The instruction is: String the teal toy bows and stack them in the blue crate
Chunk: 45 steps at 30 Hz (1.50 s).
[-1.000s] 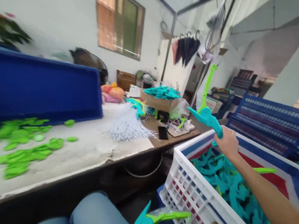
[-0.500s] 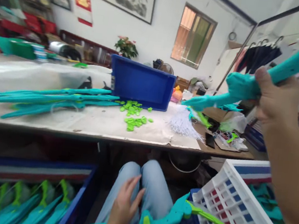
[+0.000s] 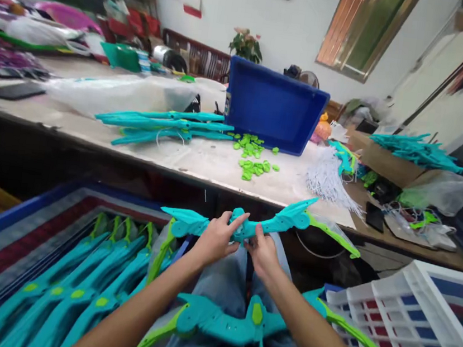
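A turquoise toy bow with bright green limb ends is held level above my knees. My left hand wraps its middle from the left, fingers over the grip. My right hand grasps it just right of the middle, thumb on top. What the fingertips touch underneath is hidden. Across my lap lies a second turquoise toy bow, with a green oval piece at its centre; my right forearm covers part of it.
Several toy bows stand in a blue-rimmed bin at left. On the table are small green pieces, a bundle of white strings, stacked turquoise parts and a blue crate. A white basket is at right.
My right hand has come down from the upper right with the turquoise piece. My left hand has risen from my lap, and both hands now hold a bow. The view has shifted.
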Motion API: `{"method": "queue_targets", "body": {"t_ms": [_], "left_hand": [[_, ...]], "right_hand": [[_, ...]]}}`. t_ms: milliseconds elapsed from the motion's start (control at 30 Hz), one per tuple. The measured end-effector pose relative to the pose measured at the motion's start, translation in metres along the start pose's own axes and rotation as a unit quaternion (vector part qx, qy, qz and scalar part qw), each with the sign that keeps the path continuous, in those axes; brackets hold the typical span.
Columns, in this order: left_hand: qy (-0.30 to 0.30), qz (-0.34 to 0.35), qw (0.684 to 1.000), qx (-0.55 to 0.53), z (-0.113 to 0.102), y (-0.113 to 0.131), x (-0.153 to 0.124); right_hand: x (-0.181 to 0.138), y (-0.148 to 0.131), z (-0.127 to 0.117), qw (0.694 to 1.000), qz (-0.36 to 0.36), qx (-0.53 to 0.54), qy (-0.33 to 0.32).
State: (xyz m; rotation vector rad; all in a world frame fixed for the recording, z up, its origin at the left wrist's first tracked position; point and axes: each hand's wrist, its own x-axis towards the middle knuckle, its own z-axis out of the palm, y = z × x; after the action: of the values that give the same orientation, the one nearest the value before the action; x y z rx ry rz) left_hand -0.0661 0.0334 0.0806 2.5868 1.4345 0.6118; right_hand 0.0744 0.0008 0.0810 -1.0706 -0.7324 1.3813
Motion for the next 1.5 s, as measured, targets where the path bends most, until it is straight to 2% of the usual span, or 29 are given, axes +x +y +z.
{"method": "queue_targets", "body": {"t_ms": [67, 100, 133, 200, 233, 267, 300, 400, 467, 600, 700, 767, 833, 867, 900, 933, 967, 1033, 1067, 1133, 1200, 1233, 1267, 1300, 1367, 1400, 1433, 1467, 1500], "left_hand": [[-0.038, -0.013, 0.999, -0.03, 0.017, -0.014, -0.01], [-0.059, -0.022, 0.997, -0.043, 0.024, -0.019, -0.014], [-0.081, -0.031, 0.995, -0.054, 0.03, -0.024, -0.018], [-0.121, -0.044, 0.989, -0.073, 0.037, -0.032, -0.022], [-0.137, -0.044, 0.986, -0.081, 0.041, -0.035, -0.023], [-0.147, -0.04, 0.984, -0.087, 0.043, -0.037, -0.023], [-0.153, -0.033, 0.984, -0.09, 0.046, -0.039, -0.022], [-0.163, 0.005, 0.983, -0.085, 0.053, -0.041, -0.014], [-0.182, 0.03, 0.979, -0.081, 0.058, -0.036, -0.007], [-0.207, 0.052, 0.975, -0.064, 0.065, -0.011, 0.009], [-0.152, 0.055, 0.986, -0.032, 0.063, 0.001, 0.012], [-0.052, -0.002, 0.999, -0.01, 0.058, -0.004, 0.004], [0.053, -0.142, 0.989, -0.003, 0.053, -0.023, -0.012], [0.075, -0.224, 0.972, -0.02, 0.05, -0.036, -0.021], [0.064, -0.293, 0.952, -0.058, 0.048, -0.05, -0.03], [0.021, -0.334, 0.935, -0.119, 0.047, -0.064, -0.038], [-0.034, -0.344, 0.918, -0.192, 0.045, -0.077, -0.044], [-0.141, -0.3, 0.89, -0.313, 0.039, -0.097, -0.05], [-0.176, -0.267, 0.882, -0.345, 0.035, -0.103, -0.05], [-0.22, -0.224, 0.883, -0.347, 0.024, -0.109, -0.045], [-0.25, -0.21, 0.896, -0.302, 0.012, -0.109, -0.039], [-0.26, -0.208, 0.904, -0.269, 0.007, -0.107, -0.036], [-0.27, -0.206, 0.912, -0.23, 0.002, -0.105, -0.034], [-0.28, -0.207, 0.919, -0.186, -0.001, -0.103, -0.032], [-0.291, -0.211, 0.929, -0.091, -0.004, -0.097, -0.031], [-0.292, -0.212, 0.931, -0.049, -0.005, -0.093, -0.03], [-0.29, -0.212, 0.933, -0.015, -0.006, -0.09, -0.03], [-0.288, -0.209, 0.935, 0.011, -0.008, -0.086, -0.029], [-0.285, -0.204, 0.936, 0.03, -0.01, -0.083, -0.028]], "right_hand": [[-0.012, -0.001, -0.027, 0.988, 0.007, -0.152, -0.032], [-0.018, -0.005, -0.044, 0.969, -0.025, -0.246, -0.024], [-0.022, -0.012, -0.063, 0.936, -0.078, -0.342, 0.006], [-0.024, -0.026, -0.105, 0.832, -0.199, -0.507, 0.105], [-0.021, -0.032, -0.126, 0.782, -0.221, -0.566, 0.142], [-0.015, -0.037, -0.147, 0.75, -0.209, -0.61, 0.148], [-0.007, -0.04, -0.168, 0.74, -0.171, -0.639, 0.123], [0.019, -0.04, -0.217, 0.758, -0.041, -0.65, -0.008], [0.031, -0.041, -0.239, 0.763, -0.018, -0.645, -0.047], [0.037, -0.046, -0.268, 0.741, -0.021, -0.67, -0.024], [0.034, -0.045, -0.285, 0.73, -0.011, -0.683, 0.015], [0.031, -0.041, -0.294, 0.737, -0.006, -0.676, 0.025], [0.028, -0.038, -0.301, 0.746, -0.006, -0.665, 0.029], [0.027, -0.037, -0.304, 0.748, -0.004, -0.663, 0.031], [0.028, -0.037, -0.306, 0.749, -0.003, -0.661, 0.032], [0.029, -0.037, -0.308, 0.75, -0.002, -0.661, 0.032], [0.031, -0.038, -0.31, 0.749, -0.001, -0.662, 0.031], [0.039, -0.043, -0.315, 0.744, -0.003, -0.668, 0.02], [0.043, -0.047, -0.318, 0.737, -0.001, -0.676, 0.01], [0.05, -0.057, -0.322, 0.709, 0.023, -0.705, -0.02], [0.054, -0.07, -0.314, 0.677, 0.046, -0.733, -0.048], [0.054, -0.076, -0.303, 0.673, 0.035, -0.737, -0.05], [0.054, -0.079, -0.285, 0.682, 0.0, -0.731, -0.033], [0.053, -0.08, -0.261, 0.704, -0.053, -0.708, -0.003], [0.05, -0.07, -0.192, 0.762, -0.184, -0.612, 0.105], [0.049, -0.058, -0.151, 0.797, -0.212, -0.551, 0.125], [0.049, -0.043, -0.109, 0.834, -0.22, -0.497, 0.096], [0.051, -0.026, -0.068, 0.862, -0.209, -0.461, 0.022], [0.053, -0.008, -0.031, 0.873, -0.183, -0.45, -0.051]]}}
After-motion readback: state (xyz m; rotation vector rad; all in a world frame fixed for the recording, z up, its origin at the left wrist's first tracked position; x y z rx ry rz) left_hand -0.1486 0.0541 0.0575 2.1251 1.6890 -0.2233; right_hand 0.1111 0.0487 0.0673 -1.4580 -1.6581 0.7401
